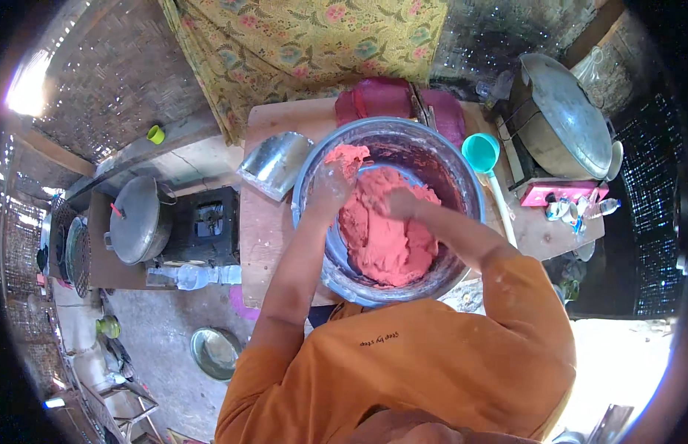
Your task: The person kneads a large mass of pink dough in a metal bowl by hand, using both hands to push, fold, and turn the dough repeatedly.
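A mass of pink dough [392, 244] fills the middle of a large blue-grey basin [331, 275], whose inner wall is smeared with pale residue. My left hand [331, 186] is at the basin's left side, its fingers closed round a torn lump of the same dough [349, 155] near the rim. Pressed into the upper part of the main mass is my right hand [397, 203]. Its fingers curl into the dough, and their tips are partly buried.
The basin stands on a wooden table [264, 244]. A shiny metal sheet or tin [276, 164] lies left of it; a turquoise dipper [481, 153] with a white handle is right. A large lidded pot [564, 118] stands far right. Leftward are a stove [203, 222] and another lidded pot [140, 220].
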Demonstrator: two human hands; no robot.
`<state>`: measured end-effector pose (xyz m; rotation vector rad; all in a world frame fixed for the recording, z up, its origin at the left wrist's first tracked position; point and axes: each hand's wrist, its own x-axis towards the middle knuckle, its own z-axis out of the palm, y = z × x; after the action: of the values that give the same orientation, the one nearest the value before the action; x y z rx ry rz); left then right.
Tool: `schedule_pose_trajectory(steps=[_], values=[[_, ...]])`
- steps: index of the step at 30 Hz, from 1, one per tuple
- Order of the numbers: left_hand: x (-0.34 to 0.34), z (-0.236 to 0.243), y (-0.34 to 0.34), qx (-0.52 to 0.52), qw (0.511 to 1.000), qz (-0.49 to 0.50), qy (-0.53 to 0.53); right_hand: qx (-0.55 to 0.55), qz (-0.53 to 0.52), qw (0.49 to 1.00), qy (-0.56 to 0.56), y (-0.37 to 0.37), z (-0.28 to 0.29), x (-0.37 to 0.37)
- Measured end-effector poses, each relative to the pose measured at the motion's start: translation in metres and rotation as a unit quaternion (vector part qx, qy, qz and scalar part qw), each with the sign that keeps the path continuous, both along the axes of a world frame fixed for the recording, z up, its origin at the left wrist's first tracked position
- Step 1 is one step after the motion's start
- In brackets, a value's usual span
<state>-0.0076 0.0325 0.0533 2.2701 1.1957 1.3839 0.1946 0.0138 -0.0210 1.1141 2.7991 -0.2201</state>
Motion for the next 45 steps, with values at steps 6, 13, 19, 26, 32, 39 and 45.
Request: schedule_pose_trajectory(steps=[6,13,19,26,32,39,45], values=[[0.004,0.018,-0.010,0.000,0.999,-0.031,-0.035,-0.305,0.063,0.920,0.238,0.065,0.043,0.009],[0.004,0.024,-0.007,-0.078,0.997,0.000,-0.001,-0.269,-0.127,0.952,-0.076,0.081,0.111,0.021],[-0.001,0.033,-0.011,-0.042,0.998,-0.031,-0.030,-0.486,-0.357,0.786,-0.135,0.077,0.036,0.037],[-0.006,0.017,-0.018,-0.073,0.997,0.000,0.008,-0.620,-0.463,0.628,-0.081,0.042,0.007,0.080],[-0.007,0.008,-0.008,-0.060,0.994,0.065,0.061,-0.652,-0.467,0.583,0.126,-0.013,-0.013,0.103],[-0.014,0.019,-0.009,-0.092,0.989,0.076,0.084,-0.786,-0.476,0.114,0.378,-0.065,-0.005,0.056],[-0.008,0.012,-0.008,-0.031,0.988,0.100,0.113,-0.785,-0.413,0.016,0.461,-0.099,-0.011,0.034]])
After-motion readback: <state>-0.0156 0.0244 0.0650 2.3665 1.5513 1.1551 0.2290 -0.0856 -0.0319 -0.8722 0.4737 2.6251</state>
